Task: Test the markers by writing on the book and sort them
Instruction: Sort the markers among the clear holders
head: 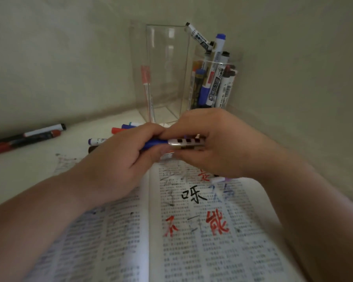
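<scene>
Left hand (118,159) grips blue cap end, right hand (214,143) pinches barrel of marker (183,142) above book (192,231).

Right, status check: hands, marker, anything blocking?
Left hand and right hand both grip blue marker above open book. Loose markers behind hands. Nothing blocking.

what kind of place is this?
Likely a desk in a corner between plain walls: an open book scribbled with test marks, clear holders of markers, and loose markers on the surface.
</scene>
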The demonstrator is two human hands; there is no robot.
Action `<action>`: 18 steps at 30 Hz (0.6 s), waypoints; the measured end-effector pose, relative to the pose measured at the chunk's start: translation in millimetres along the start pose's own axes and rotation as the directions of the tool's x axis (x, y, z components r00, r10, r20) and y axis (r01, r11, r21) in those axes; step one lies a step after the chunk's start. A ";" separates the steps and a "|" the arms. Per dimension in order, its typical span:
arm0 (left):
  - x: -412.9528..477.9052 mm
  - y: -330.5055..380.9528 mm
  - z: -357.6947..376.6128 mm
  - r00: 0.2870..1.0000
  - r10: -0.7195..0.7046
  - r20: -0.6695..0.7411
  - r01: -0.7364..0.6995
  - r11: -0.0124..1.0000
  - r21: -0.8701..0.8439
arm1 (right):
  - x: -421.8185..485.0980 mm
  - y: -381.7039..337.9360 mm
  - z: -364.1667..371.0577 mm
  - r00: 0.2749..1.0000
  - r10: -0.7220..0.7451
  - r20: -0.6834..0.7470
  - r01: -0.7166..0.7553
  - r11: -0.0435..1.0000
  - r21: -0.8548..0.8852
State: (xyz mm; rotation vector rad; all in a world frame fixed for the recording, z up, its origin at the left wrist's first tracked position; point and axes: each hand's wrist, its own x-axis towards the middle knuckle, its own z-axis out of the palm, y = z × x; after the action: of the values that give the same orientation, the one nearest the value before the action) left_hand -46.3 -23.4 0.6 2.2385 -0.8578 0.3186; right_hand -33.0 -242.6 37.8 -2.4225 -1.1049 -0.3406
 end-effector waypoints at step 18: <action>-2.0 -2.9 4.4 0.991 -0.121 0.059 0.128 0.983 -0.135 | 8.4 -2.7 27.5 0.949 0.309 -0.066 -0.145 0.611 0.779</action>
State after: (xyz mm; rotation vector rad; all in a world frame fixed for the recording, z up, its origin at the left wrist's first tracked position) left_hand -46.0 -23.9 -5.0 2.1666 -0.7383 0.1400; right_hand -28.6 -221.9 18.1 -1.6669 -0.6324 0.0055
